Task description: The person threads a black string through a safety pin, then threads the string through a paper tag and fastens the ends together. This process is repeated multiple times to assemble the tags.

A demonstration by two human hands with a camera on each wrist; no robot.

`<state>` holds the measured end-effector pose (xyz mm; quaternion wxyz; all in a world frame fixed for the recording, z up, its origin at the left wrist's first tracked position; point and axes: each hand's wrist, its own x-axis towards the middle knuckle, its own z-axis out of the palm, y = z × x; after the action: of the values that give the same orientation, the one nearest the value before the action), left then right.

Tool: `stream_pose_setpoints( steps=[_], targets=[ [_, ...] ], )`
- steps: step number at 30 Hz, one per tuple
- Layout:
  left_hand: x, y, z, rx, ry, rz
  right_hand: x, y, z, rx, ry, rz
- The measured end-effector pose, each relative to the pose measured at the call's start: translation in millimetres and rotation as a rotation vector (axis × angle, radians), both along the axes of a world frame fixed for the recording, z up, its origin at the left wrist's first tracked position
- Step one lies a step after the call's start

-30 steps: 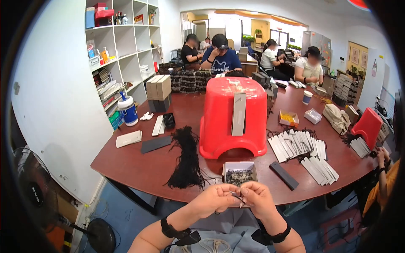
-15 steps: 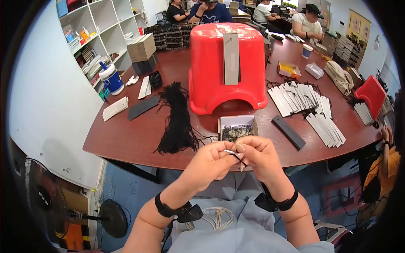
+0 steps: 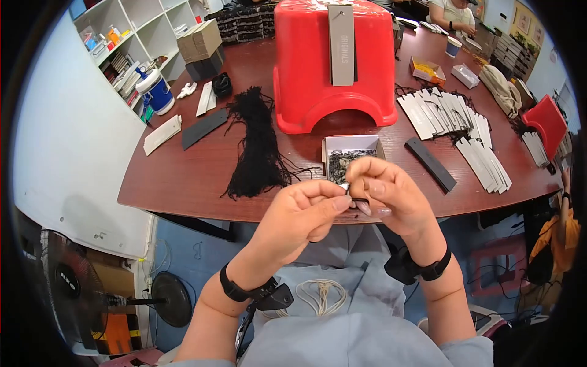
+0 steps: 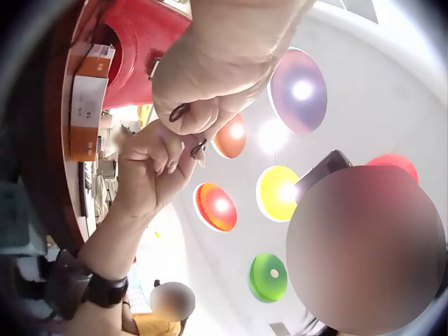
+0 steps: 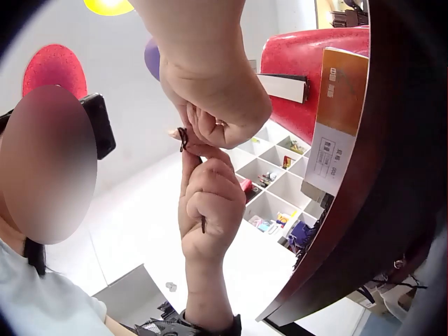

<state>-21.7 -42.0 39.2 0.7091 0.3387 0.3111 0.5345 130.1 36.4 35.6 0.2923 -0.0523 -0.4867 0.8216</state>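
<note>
A short black cord (image 3: 359, 200) runs between the two hands, just in front of a small open box (image 3: 326, 160) of dark and pale bits. My left hand (image 3: 299, 214) pinches one part of it between thumb and forefinger. On the other side my right hand (image 3: 394, 194) holds it with thumb and curled fingers, close to the left fingertips. In the left wrist view a dark loop (image 4: 199, 148) of the cord shows at the fingertips. The right wrist view has the looped cord (image 5: 183, 138) beside the touching fingers.
A red upturned stool (image 3: 306, 67) with a grey tag (image 3: 342, 46) stands behind the box. Left lies a bundle of black cords (image 3: 252, 147); right are a dark strip (image 3: 430, 164) and fanned pale tags (image 3: 483, 164). White cord (image 3: 321, 296) rests on the lap.
The head view has tilted down, so the table sits higher in it. My right hand has turned and its fingers have spread a little around the cord, while my left hand keeps its pinch.
</note>
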Motion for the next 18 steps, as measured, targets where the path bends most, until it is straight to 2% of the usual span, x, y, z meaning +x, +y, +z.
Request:
stream_pose_setpoints(
  steps=[2, 4, 6, 7, 8, 9, 10, 12, 16, 18],
  targets=[
    [1, 0, -1, 0.049, 0.094, 0.133, 4, 5, -2, 0.004, 0.048, 0.034],
    [0, 1, -6, 0.076, 0.056, 0.109, 4, 6, -1, 0.031, 0.008, -0.097],
    [8, 4, -6, 0.186, 0.173, 0.22, 2, 9, -5, 0.027, 0.008, -0.126],
    [11, 5, -9, 0.176, 0.172, 0.213, 1, 9, -4, 0.162, -0.058, -0.242],
    [14, 7, -12, 0.288, 0.338, 0.342, 1, 11, -3, 0.297, -0.127, -0.356],
    [16, 8, -15, 0.401, 0.503, 0.471, 2, 14, -2, 0.633, -0.235, -0.527],
    [16, 10, -18, 0.394, 0.499, 0.465, 2, 13, -1, 0.626, -0.244, -0.529],
    [16, 12, -25, 0.498, 0.715, 0.503, -2, 8, 2, 1.002, -0.314, -0.729],
    [19, 17, -33, 0.452, 0.766, 0.535, -3, 0, -4, 0.994, -0.431, -0.853],
    [26, 19, -31, 0.335, 0.549, 0.561, -4, -7, -9, 0.975, -0.435, -0.879]
  ],
)
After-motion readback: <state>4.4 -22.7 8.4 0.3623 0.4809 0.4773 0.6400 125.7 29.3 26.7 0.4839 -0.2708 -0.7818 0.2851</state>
